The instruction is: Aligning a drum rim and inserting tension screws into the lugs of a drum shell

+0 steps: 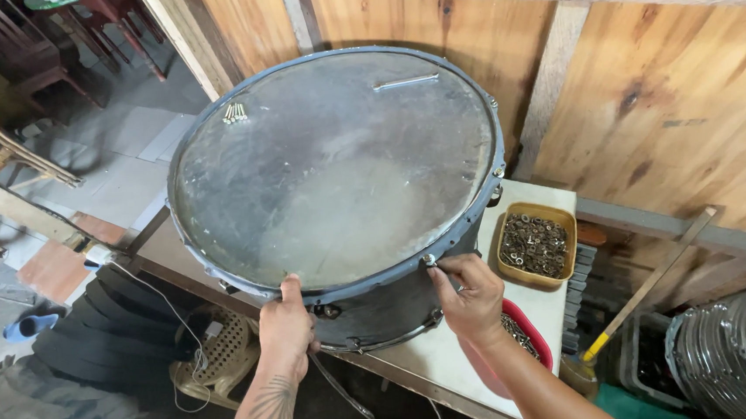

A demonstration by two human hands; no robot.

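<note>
- Two bare hands work at the near edge of a large round drum with a grey metal hoop and a worn, cloudy skin [335, 168], which stands on a pale worktop [453, 353] against a plywood wall.
- Left hand [285, 329] lies flat on the dark shell just under the hoop, fingers [291, 287] together and hooked over the rim, holding nothing but bracing the drum.
- Right hand [474, 297] has its fingers [444, 267] pinched on a small silver tension bolt [429, 259] set through the hoop, just beyond the fingertips.
- Judged from this pose, the step goes best if the left hand keeps the shell from turning while the right twists the bolt straight in line with its lug; a tilted bolt could bind in the thread.
- Beyond the right fingers, a shallow tan tray of small dark nuts and washers [536, 243] sits on the worktop; below the right wrist, a red tub [530, 330] holds more hardware.
- Far past both sets of fingers, on the skin, lie a small bundle of silver bolts [235, 113] and one long silver rod [406, 82].
</note>
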